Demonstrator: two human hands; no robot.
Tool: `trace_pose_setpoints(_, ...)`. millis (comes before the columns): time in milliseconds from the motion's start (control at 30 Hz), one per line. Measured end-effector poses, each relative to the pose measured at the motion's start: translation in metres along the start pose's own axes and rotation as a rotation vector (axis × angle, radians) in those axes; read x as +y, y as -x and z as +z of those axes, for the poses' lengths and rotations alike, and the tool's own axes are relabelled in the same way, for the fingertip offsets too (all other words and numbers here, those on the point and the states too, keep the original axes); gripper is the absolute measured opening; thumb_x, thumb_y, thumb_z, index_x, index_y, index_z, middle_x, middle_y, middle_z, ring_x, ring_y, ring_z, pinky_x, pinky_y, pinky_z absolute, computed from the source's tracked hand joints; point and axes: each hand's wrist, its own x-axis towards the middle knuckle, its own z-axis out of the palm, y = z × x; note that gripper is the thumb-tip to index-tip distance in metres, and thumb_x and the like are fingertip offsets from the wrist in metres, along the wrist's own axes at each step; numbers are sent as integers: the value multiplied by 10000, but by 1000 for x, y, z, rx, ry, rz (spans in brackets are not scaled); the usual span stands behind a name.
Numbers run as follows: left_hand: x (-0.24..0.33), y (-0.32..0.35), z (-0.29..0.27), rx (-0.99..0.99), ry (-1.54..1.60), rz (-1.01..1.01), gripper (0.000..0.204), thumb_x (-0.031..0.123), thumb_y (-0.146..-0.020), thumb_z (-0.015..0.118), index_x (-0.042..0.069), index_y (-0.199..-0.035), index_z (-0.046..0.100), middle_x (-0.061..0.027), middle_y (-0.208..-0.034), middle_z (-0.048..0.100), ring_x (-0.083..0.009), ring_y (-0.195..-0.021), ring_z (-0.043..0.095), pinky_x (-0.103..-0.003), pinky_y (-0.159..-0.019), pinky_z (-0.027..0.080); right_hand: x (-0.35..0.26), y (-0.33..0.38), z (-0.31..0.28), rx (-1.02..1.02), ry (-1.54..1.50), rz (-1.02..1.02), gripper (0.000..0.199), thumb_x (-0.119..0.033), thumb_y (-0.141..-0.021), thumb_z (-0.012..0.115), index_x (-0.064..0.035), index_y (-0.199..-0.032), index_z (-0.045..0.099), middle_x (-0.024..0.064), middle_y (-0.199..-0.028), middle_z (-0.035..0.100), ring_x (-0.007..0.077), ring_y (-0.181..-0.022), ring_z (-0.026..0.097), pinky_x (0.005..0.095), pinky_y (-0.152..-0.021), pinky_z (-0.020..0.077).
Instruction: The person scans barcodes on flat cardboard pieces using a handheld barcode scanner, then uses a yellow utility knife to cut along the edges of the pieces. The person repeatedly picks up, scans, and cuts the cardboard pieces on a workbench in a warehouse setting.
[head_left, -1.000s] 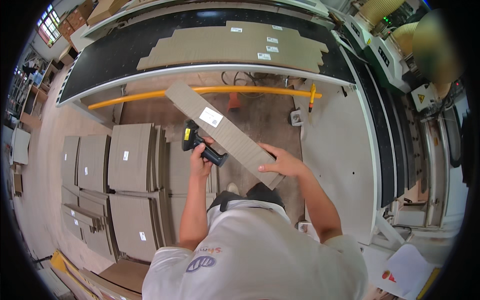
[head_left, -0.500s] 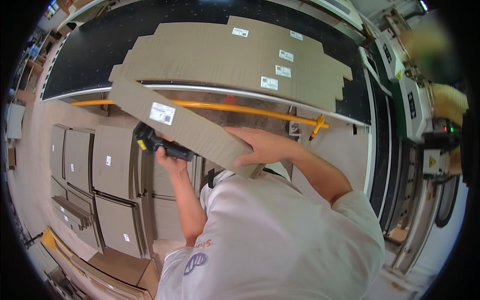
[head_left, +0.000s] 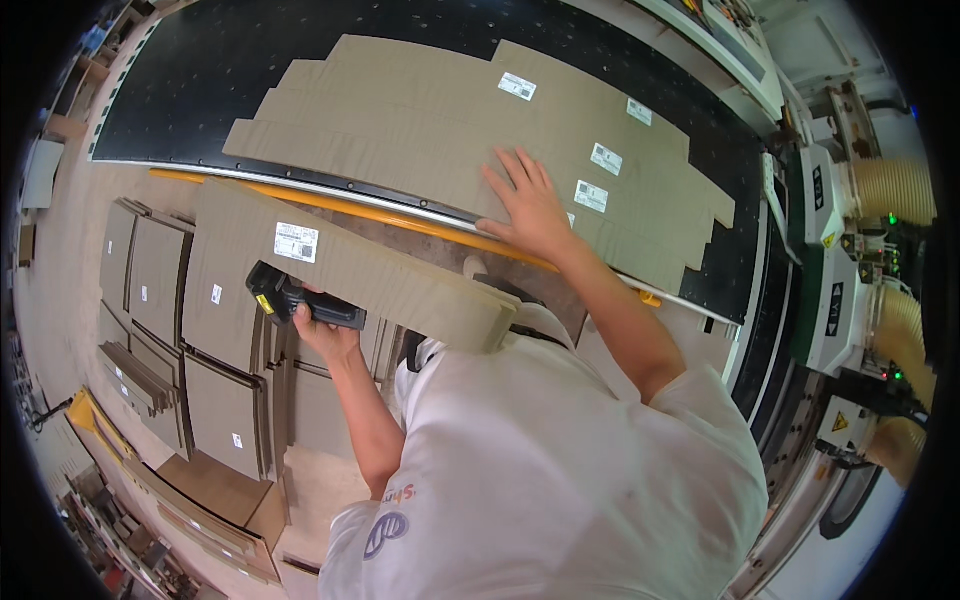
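My left hand [head_left: 328,335] is closed round the handle of a black handheld scanner [head_left: 290,293] with a yellow mark on its head. A long brown strip panel [head_left: 380,275], bearing a white label [head_left: 297,242], lies slantwise just above the scanner, its near end against my shirt. Whether my left arm carries it from below is hidden. My right hand [head_left: 530,208], fingers spread, reaches over the near edge of the labelled brown panels [head_left: 400,125] on the black table. It holds nothing; I cannot tell whether the palm rests on them.
A yellow rail [head_left: 385,222] runs along the table's front edge [head_left: 300,182]. Stacks of brown panels [head_left: 225,270] stand on the floor at left. A machine with a white and green housing [head_left: 832,260] and ribbed hoses [head_left: 893,193] borders the table at right.
My right hand has let go of the strip panel and moved forward over the table panels, fingers spreading. The strip and the scanner have shifted slightly left.
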Motion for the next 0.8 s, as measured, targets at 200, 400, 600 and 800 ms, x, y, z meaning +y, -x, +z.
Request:
trace_pose_setpoints(200,-4,-13,-1,-34,-15,-66,378,350,-799,773,96,-1059,668,9,-731,630,-76,-462,471,-216,-498,453,17,-15,4,53,33,12,775,-546,-867,746,-125,-1485,542,168,-1623,373,417,-1521,285,548,-1243,254)
trace_pose_setpoints(400,-22,-17,22,-91,-176,-60,350,384,-847,728,77,-978,620,-6,-623,558,-80,-421,430,-238,-419,404,51,-38,5,76,53,23,769,-555,-877,735,-119,-1482,544,171,-1627,368,413,-1526,279,533,-1250,245)
trace_pose_setpoints(600,-41,-24,36,-183,-123,-121,350,370,-877,708,49,-1000,638,9,-641,526,-61,-419,412,-224,-355,348,71,-49,0,83,71,25,810,-560,-877,736,-118,-1517,509,170,-1641,352,405,-1530,283,524,-1253,246)
trace_pose_setpoints(800,-57,-34,58,-135,-131,-125,347,360,-896,685,32,-1004,657,1,-707,554,-56,-424,405,-228,-347,356,15,-28,-66,-211,-537,-9,940,-459,-855,785,-36,-1583,366,222,-1641,329,451,-1491,342,471,-1233,307)
